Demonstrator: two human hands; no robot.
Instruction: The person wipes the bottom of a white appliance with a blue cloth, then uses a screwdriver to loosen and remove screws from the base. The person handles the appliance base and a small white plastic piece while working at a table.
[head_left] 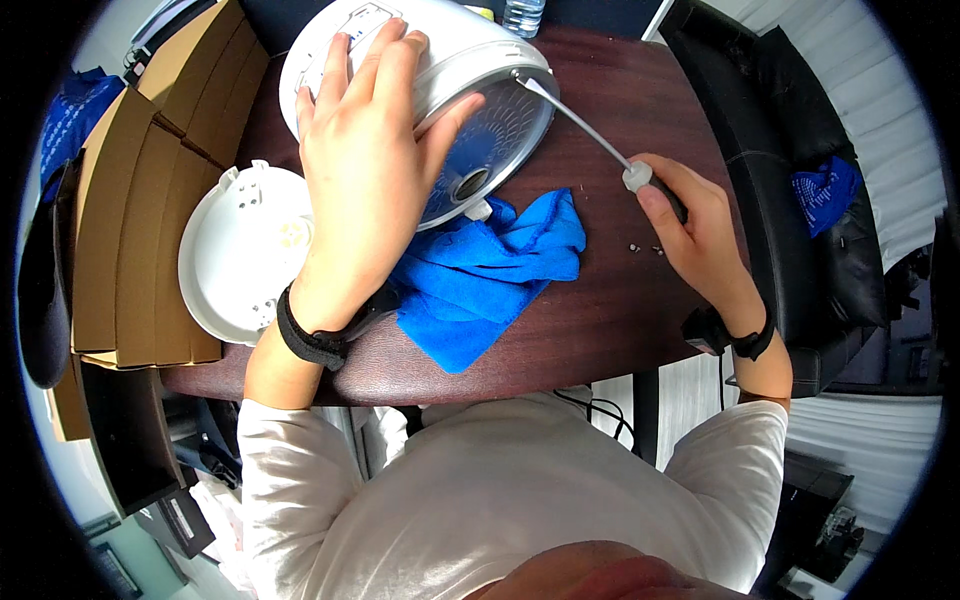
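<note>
A white rice cooker body (470,50) lies tilted on the table, its open side facing right and showing a shiny metal inside. My left hand (365,150) holds it steady, fingers spread over the white wall and thumb by the rim. In my right hand (690,225) is a screwdriver (585,125) with a long metal shaft and a dark and pale handle. Its tip reaches the rim at the upper right; the exact contact is too small to make out. Beneath the cooker's lower edge is a crumpled blue cloth (490,275). A round white cover (245,255) rests left of my left wrist.
Small screws (640,248) lie on the dark wooden table (650,320) near my right hand. Brown cardboard boxes (160,230) line the left side. A clear bottle (523,17) stands at the back. Beyond the right edge is a black sofa (790,170).
</note>
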